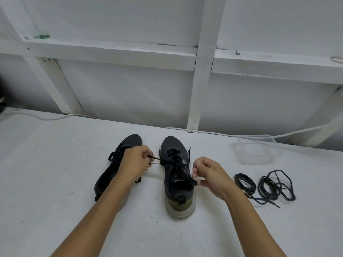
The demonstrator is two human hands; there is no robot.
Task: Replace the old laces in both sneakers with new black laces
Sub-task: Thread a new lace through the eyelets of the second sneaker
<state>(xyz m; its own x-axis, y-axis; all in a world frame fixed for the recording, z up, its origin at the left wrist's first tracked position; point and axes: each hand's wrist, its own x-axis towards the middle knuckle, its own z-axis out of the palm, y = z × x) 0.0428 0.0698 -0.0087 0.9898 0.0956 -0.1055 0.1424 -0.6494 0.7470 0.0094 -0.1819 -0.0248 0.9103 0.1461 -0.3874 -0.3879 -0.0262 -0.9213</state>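
Both hands are pinching the lace ends: left hand [134, 164] pulling left, right hand [207, 173] pulling near-right, across the right sneaker [176, 175], whose length is running near to far.

My two dark sneakers stand side by side, toes away from me; the right sneaker [176, 175] is still laced, its lace ends drawn out sideways. The left sneaker [115, 164] sits just left of it. Two coiled black laces [263, 184] lie well right of the right sneaker.

left sneaker [118, 164] centre frame, on table [55, 173] | right sneaker [176, 175] just beside, to its right | two lace bundles [265, 184] lower right; side by side | container [257, 150] right, behind the bundles | cable [213, 132] along table's rear edge
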